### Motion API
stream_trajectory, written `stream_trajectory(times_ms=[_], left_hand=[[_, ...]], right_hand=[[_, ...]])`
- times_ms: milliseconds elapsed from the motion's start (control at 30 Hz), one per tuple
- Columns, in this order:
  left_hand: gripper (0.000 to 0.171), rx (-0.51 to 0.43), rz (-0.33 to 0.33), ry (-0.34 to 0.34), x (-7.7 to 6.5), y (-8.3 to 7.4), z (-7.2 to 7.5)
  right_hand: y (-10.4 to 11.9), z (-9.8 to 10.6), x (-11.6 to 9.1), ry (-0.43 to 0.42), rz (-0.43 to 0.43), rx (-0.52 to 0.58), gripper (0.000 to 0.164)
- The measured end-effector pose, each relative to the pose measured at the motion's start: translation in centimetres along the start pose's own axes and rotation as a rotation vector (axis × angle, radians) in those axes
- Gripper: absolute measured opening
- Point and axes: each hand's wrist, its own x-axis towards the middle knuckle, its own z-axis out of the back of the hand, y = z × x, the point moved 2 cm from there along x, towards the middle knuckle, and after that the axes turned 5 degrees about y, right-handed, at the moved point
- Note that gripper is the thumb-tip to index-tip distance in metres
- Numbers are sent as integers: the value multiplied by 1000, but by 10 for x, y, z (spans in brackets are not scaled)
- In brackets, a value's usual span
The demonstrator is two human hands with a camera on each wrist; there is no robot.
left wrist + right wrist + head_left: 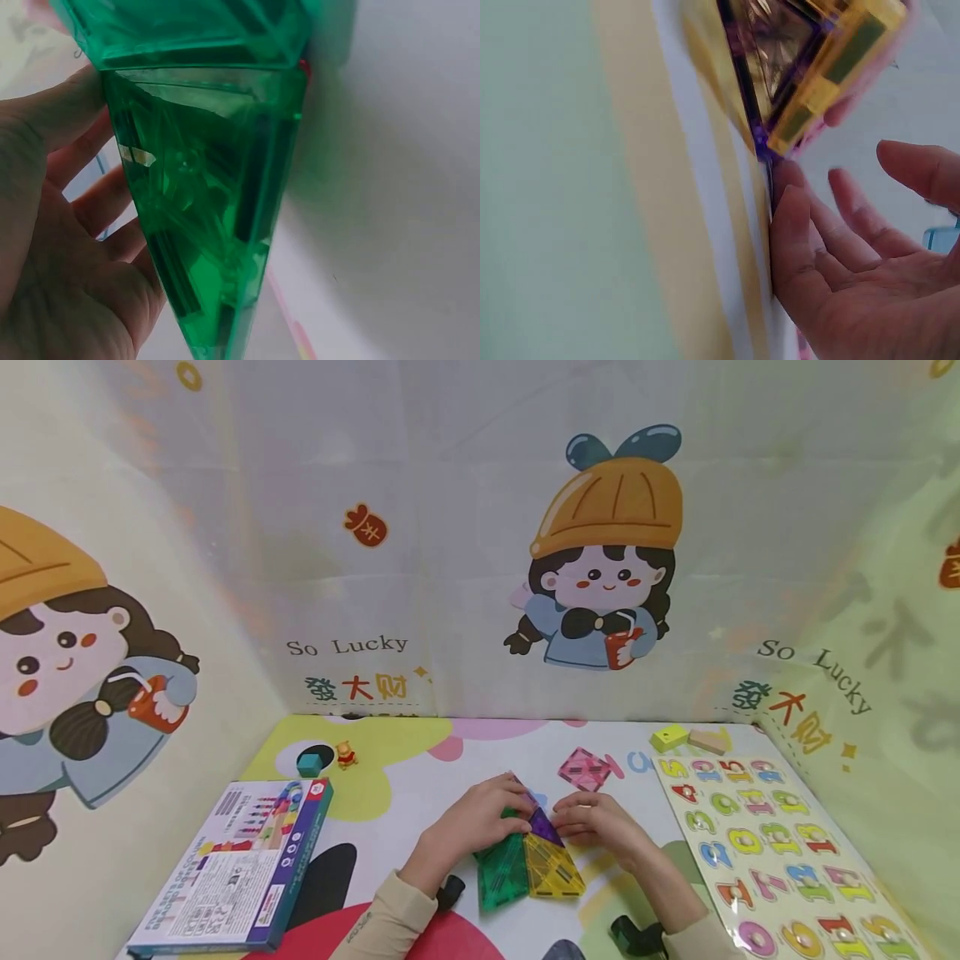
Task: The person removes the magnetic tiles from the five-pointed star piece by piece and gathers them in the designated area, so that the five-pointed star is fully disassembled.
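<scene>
A small structure of see-through magnetic tiles stands on the patterned table in the head view: a green tile [504,875], a yellow tile [553,868] and a purple tile [545,830] meet edge to edge. My left hand [482,818] grips its green side, thumb at the tile edge in the left wrist view and the other fingers behind. My right hand [602,828] lies on the other side with loosely bent fingers, fingertips right by the purple corner. In the right wrist view its thumb [922,166] stands apart from the tiles.
Behind the hands lies a pink diamond of tiles [583,769]. A boxed set [238,864] is at left, with a teal block [309,765] and a small bear figure [346,754] beyond it. On the right are a number puzzle board [757,814], a yellow block [669,738] and a wooden block [707,741].
</scene>
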Motion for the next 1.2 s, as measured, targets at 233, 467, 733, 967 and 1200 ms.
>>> stream_trajectory(times_ms=[233,467,733,967,1200], left_hand=[[25,76,-10,-35,-2,-1,0],[26,92,-24,-65,-4,-1,-1],[26,94,-25,-75,-4,0,-3],[26,87,-11,-72,-5,1,-3],[26,80,-44,-82,-4,2,-3]], right_hand=[[3,-11,-1,-67,3,-52,35],[4,-15,0,-18,16,47,29],[6,-9,-3,42,50,196,31],[2,-7,-1,61,25,311,26],[-3,-9,2,38,53,251,30]])
